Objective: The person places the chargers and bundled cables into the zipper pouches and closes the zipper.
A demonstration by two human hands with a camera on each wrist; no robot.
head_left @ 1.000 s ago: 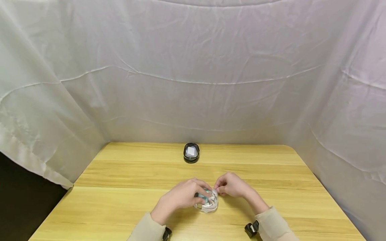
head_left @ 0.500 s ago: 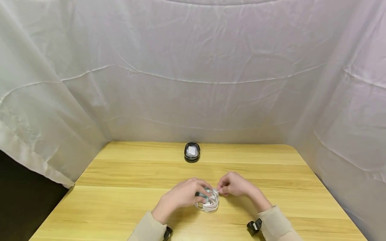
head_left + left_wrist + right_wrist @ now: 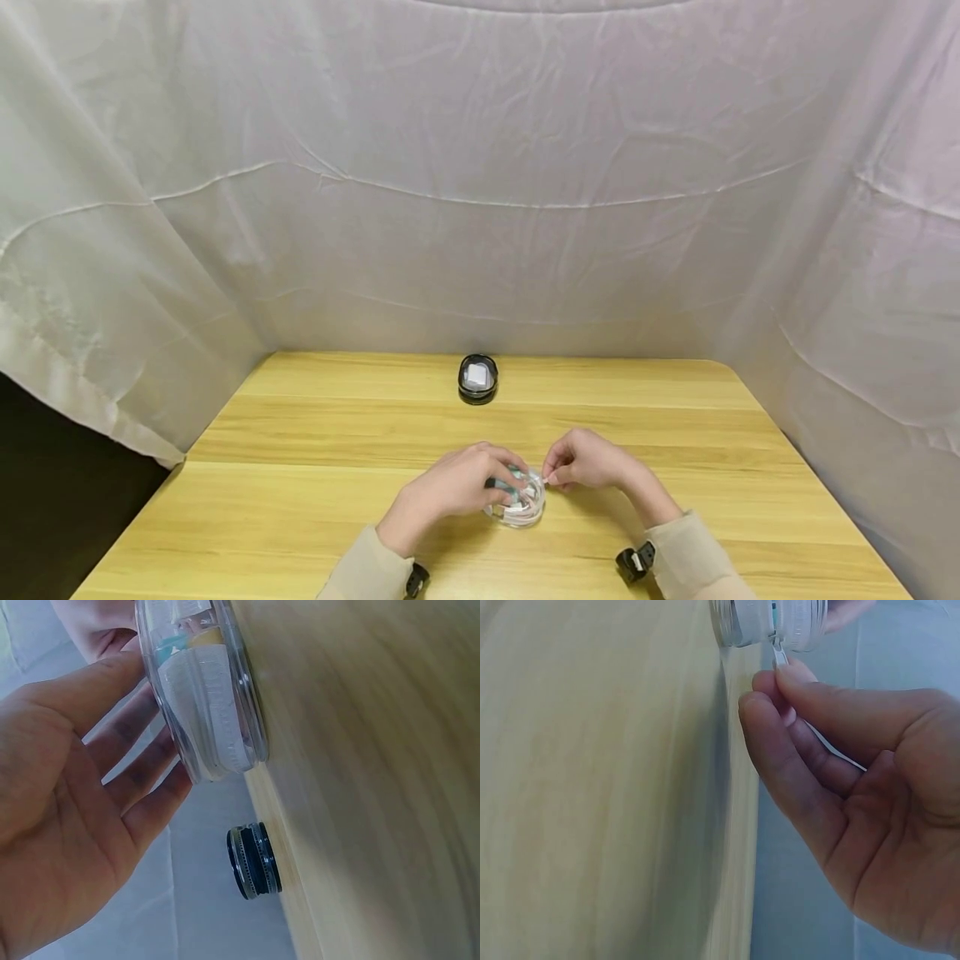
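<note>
A small rounded clear zip pouch (image 3: 525, 504) lies on the wooden table, with white and teal contents showing through. In the left wrist view the clear pouch (image 3: 202, 712) shows white folded pieces and a bit of yellow inside. My left hand (image 3: 468, 483) rests over its top, fingers spread, fingertips on the upper face. At the pouch's right side, my right hand (image 3: 585, 461) pinches a small whitish zipper pull (image 3: 780, 655) between thumb and index finger. The pull sticks out between the pouch's upper and lower halves.
A black-rimmed see-through case (image 3: 477, 379) with a white piece inside stands near the table's back edge. Pale grey cloth (image 3: 525, 267) hangs behind and at both sides of the wooden table (image 3: 315, 483).
My right hand has shifted slightly to the right along the pouch's side, still pinching the pull. My left hand stays on top of the pouch.
</note>
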